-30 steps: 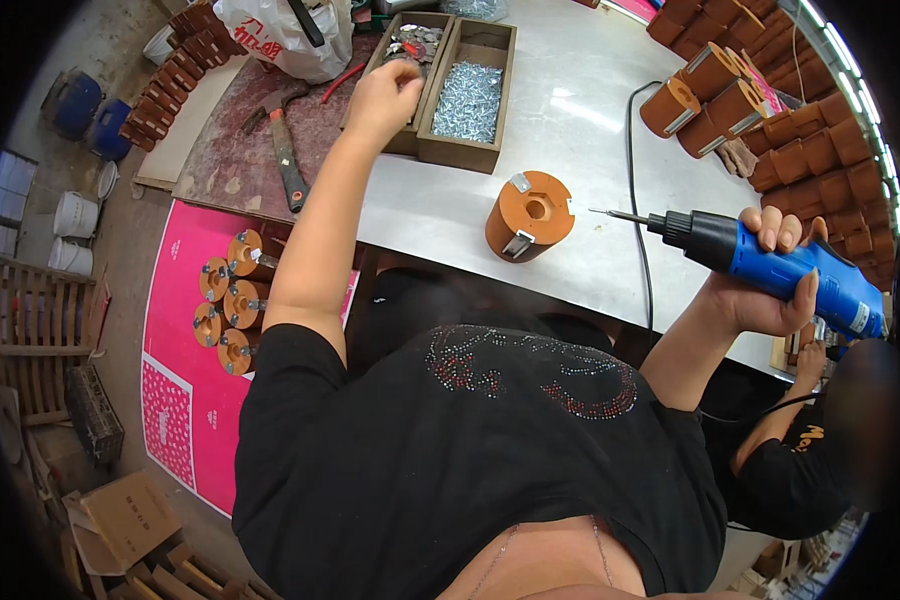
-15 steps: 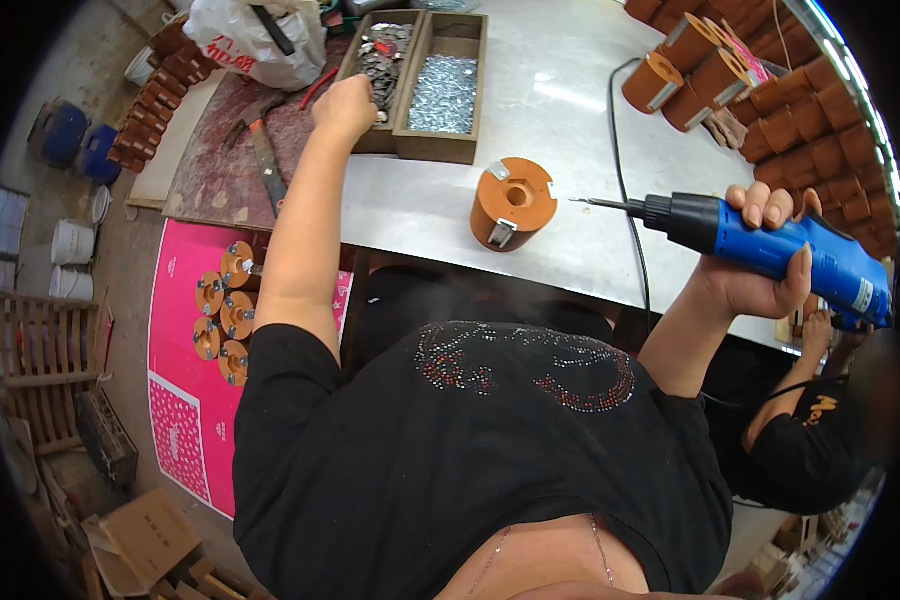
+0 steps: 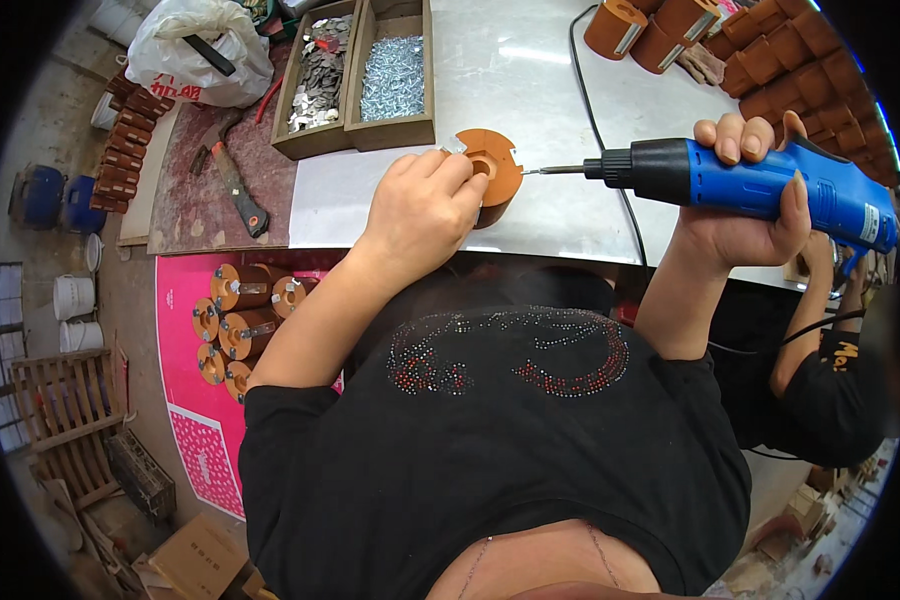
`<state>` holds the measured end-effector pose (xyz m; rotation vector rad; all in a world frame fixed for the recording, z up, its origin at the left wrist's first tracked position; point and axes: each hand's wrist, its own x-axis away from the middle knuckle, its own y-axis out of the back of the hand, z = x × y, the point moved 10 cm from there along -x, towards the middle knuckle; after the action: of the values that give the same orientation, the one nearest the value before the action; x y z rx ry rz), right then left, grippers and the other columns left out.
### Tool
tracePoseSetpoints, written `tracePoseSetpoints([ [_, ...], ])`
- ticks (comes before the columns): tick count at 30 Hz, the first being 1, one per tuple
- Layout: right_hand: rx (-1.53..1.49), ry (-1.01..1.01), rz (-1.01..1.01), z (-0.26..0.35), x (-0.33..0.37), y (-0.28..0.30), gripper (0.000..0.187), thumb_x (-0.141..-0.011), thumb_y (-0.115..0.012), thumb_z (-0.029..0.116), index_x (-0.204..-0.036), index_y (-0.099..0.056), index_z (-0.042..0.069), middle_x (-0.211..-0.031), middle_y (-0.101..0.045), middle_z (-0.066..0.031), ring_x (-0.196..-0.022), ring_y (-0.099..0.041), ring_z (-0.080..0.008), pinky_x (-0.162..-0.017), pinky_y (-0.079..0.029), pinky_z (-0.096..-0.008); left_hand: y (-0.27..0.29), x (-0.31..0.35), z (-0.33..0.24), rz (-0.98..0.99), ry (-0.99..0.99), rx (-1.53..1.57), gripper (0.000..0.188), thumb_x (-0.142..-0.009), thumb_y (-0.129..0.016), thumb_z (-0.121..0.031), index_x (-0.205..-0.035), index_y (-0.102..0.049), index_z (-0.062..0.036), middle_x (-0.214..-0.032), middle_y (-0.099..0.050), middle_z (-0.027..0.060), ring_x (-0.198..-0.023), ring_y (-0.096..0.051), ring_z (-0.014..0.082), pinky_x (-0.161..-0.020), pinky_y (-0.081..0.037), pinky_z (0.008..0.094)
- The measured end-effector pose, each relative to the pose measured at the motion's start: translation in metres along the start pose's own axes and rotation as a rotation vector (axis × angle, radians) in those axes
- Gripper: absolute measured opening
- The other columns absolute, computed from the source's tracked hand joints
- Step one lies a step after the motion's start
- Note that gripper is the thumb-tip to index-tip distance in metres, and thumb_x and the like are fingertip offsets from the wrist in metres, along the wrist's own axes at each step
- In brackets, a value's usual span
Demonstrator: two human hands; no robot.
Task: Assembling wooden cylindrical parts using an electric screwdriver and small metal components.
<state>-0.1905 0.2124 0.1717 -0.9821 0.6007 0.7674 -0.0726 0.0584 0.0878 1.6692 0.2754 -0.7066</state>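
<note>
On the metal tabletop stands an orange-brown cylinder (image 3: 505,178) with a round central hole and small metal clips at its rim. My left hand (image 3: 422,205) is closed over its near left side, fingers curled near the hole; what the fingers pinch, if anything, is hidden. A blue and black electric screwdriver (image 3: 745,180) lies level in my right hand (image 3: 760,215), fingers wrapped round its body. Its thin bit (image 3: 560,170) points left, the tip close by the cylinder's right edge; whether they touch I cannot tell.
Wooden bins hold metal clips (image 3: 322,85) and silvery screws (image 3: 392,80). A hammer (image 3: 235,190) lies at left near a white plastic bag (image 3: 198,50). Several finished-looking cylinders (image 3: 240,335) sit on pink sheeting below. More cylinders (image 3: 785,60) are stacked at right. A black cable (image 3: 598,130) crosses the table. A co-worker (image 3: 820,390) is at right.
My left hand has come from the clip bin to the cylinder and closed over its side. The screwdriver's tip has moved nearer the cylinder's right edge. The whole view has shifted a little.
</note>
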Motion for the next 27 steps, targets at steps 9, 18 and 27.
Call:
tracePoseSetpoints([
  [9,0.035,-0.029,-0.016,-0.009,0.005,-0.003,0.052,-0.076,-0.041,0.025,-0.122,-0.029,0.003,-0.079,-0.053,-0.0126,-0.073,-0.053,-0.0242,-0.074,-0.042,-0.0435,-0.006,0.009,0.024,0.055,0.131,0.353,0.03,-0.062,-0.068,-0.008,-0.091,-0.06,-0.0023,-0.087,-0.054,0.009,-0.081,-0.049,0.026,-0.072,-0.039,0.0357],
  [18,0.186,-0.124,0.082,-0.041,0.007,-0.027,0.054,-0.077,-0.04,0.023,-0.125,-0.026,0.001,-0.08,-0.051,-0.0114,-0.073,-0.051,-0.0219,-0.075,-0.042,-0.0418,-0.018,0.019,0.037,0.006,0.118,0.386,0.03,-0.062,-0.069,-0.014,-0.091,-0.063,-0.0093,-0.106,-0.056,0.0035,-0.105,-0.047,0.0265,-0.088,-0.033,0.0431],
  [27,0.315,-0.126,0.16,-0.06,0.008,-0.042,0.055,-0.075,-0.041,0.016,-0.123,-0.021,-0.001,-0.078,-0.052,-0.0145,-0.069,-0.055,-0.0245,-0.072,-0.045,-0.0424,-0.024,0.026,0.041,0.0,0.185,0.405,0.028,-0.066,-0.068,-0.018,-0.093,-0.065,-0.0132,-0.107,-0.057,0.0012,-0.11,-0.045,0.0252,-0.092,-0.031,0.0506],
])
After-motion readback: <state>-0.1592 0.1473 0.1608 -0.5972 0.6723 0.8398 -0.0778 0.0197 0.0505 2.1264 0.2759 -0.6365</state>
